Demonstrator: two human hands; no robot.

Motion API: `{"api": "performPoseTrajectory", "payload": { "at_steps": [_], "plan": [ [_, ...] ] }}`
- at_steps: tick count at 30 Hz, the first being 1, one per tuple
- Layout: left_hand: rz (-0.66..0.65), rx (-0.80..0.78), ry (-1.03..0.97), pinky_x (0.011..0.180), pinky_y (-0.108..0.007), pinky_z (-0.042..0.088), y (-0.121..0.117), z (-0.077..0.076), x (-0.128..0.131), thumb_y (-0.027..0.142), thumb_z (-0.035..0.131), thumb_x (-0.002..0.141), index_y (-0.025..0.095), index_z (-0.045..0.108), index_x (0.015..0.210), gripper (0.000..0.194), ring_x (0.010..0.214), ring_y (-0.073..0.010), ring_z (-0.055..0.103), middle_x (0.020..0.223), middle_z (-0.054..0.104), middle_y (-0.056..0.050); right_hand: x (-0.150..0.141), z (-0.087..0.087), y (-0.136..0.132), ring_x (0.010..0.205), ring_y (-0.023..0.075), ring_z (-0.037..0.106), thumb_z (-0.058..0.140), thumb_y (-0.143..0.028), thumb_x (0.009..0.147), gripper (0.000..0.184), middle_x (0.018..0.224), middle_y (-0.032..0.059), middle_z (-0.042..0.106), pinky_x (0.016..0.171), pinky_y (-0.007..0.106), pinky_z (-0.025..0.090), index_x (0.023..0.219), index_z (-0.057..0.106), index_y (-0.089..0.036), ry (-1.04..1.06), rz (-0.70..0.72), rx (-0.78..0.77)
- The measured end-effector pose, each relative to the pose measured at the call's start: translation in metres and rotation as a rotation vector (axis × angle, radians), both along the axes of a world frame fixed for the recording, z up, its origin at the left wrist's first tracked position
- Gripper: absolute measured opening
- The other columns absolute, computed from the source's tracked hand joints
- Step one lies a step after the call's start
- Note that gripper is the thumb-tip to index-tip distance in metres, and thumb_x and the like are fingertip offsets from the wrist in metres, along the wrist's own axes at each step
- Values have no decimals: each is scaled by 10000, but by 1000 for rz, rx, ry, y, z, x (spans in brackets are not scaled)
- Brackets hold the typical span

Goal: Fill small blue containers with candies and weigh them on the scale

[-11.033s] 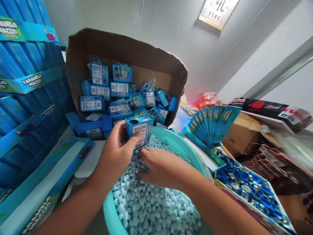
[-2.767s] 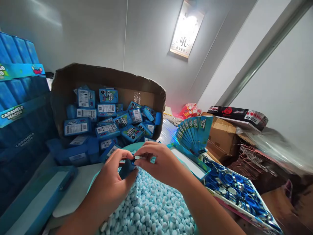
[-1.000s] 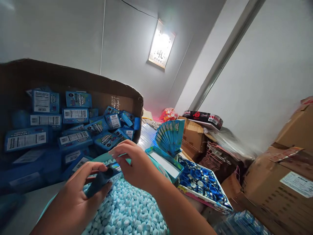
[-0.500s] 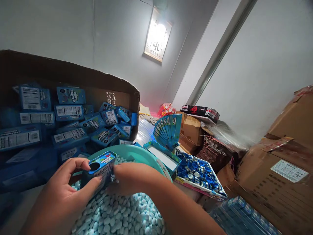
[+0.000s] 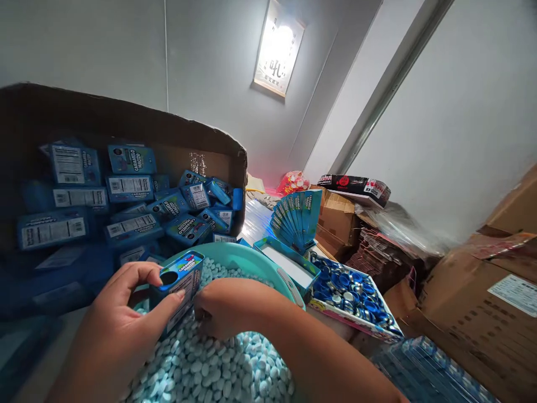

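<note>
My left hand grips a blue candy tin by its sides. The tin is tilted, its printed top showing a round dark hole near the thumb and fingers. My right hand is just right of the tin, down at the candies, with its fingers curled in; what they hold is hidden. Pale blue oval candies fill a turquoise basin under both hands.
A cardboard box of blue tins stands at left. Beyond the basin are an open blue carton, fanned cards and a tray of blue and silver caps. Large cartons stand at right, near plastic-wrapped packs.
The view has turned slightly, so the surroundings sit further right. My right hand's fingers now show more clearly, curled at the candies. My left hand keeps its grip on the candy tin.
</note>
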State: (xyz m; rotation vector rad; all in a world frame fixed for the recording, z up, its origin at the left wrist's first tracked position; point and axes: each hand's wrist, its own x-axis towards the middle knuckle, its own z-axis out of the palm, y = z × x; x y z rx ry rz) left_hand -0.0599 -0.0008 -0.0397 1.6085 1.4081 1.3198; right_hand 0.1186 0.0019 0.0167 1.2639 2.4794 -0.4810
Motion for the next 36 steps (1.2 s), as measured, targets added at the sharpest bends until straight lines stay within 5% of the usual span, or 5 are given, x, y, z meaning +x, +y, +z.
{"api": "performPoseTrajectory", "payload": {
  "at_steps": [4, 10, 17, 31, 36],
  "plan": [
    [6, 29, 21, 556, -238, 497, -1, 3, 2, 490, 744, 693, 240, 493, 860, 392, 959, -251, 664, 1104, 641, -23, 5, 1, -2, 526, 125, 432, 605, -184, 781, 114, 680, -6, 612, 439, 258, 317, 822, 711, -187, 85, 0, 25],
    [-40, 23, 29, 589, -232, 446, -7, 9, 5, 357, 705, 759, 239, 467, 866, 286, 1027, -228, 638, 1086, 605, -12, 12, -1, -2, 651, 109, 523, 611, -68, 782, 164, 781, -2, 683, 608, 228, 397, 850, 716, -176, 405, 27, -9],
    [-33, 9, 3, 833, -326, 471, -5, 9, 2, 330, 695, 759, 236, 473, 879, 269, 984, -227, 615, 1033, 601, -5, 9, 4, -5, 757, 131, 572, 569, -52, 806, 161, 836, 23, 694, 706, 244, 432, 812, 685, -164, 518, 11, 20],
    [-58, -34, -23, 642, -269, 422, -14, 19, 7, 401, 642, 847, 232, 483, 899, 239, 924, -203, 597, 1013, 580, -27, 7, 13, -10, 712, 137, 587, 561, -79, 872, 150, 802, 20, 689, 630, 262, 415, 805, 655, -174, 651, -36, 71],
    [-95, 42, -15, 794, -288, 448, -17, 26, 7, 475, 533, 958, 225, 494, 847, 276, 908, -187, 547, 941, 550, -22, 7, 13, -9, 703, 138, 598, 578, -133, 898, 125, 791, 5, 688, 626, 263, 437, 839, 664, -202, 681, -99, 57]
  ]
}}
